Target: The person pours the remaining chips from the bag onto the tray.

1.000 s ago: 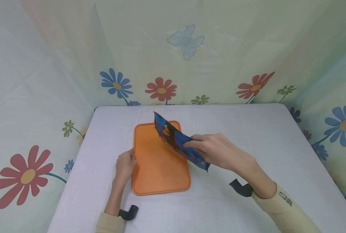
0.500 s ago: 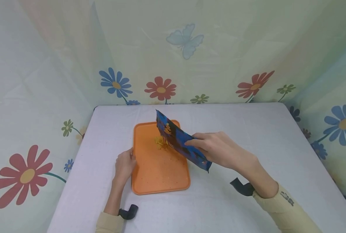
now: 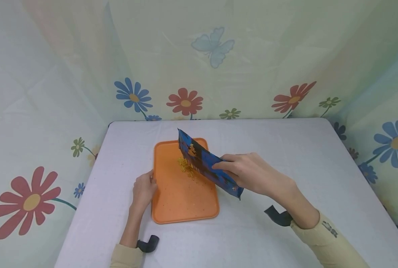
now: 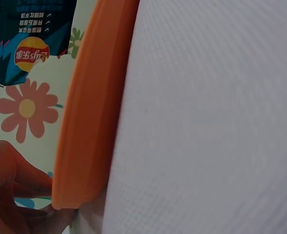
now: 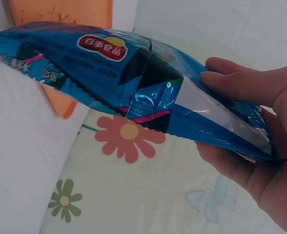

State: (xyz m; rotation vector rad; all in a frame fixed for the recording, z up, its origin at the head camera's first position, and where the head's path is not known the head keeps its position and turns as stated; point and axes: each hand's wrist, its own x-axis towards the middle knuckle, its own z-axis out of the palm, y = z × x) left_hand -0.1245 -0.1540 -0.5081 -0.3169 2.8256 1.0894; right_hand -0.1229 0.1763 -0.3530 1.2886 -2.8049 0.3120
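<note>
One bench [image 3: 286, 156] under a pale cloth, walled on three sides by flower-and-butterfly print curtains [image 3: 68, 74]. One orange tray [image 3: 182, 201] lying flat near the middle of the bench, slightly left, with crumbs scattered over its floor. One small heap of yellow chips [image 3: 186, 166] on the far half of the tray, partly hidden behind the bag's lower edge. Dark straps at both wrists; pale yellow sleeves on both arms.

Left hand [image 3: 143, 190]: fingers curled against the tray's left rim, thumb on top of the rim; the left wrist view shows the fingertips tucked at the rim's underside.

Right hand [image 3: 249, 173]: clamped on one blue chip bag [image 3: 205, 163], fingers on its upper face and thumb beneath, at the bag's near right end. Bag held tilted above the tray, its open mouth at the far left end, pointing down over the heap.

Change: a second ago the tray held crumbs only; the chips have since fallen out. Bag and both hands have scarcely shifted.
</note>
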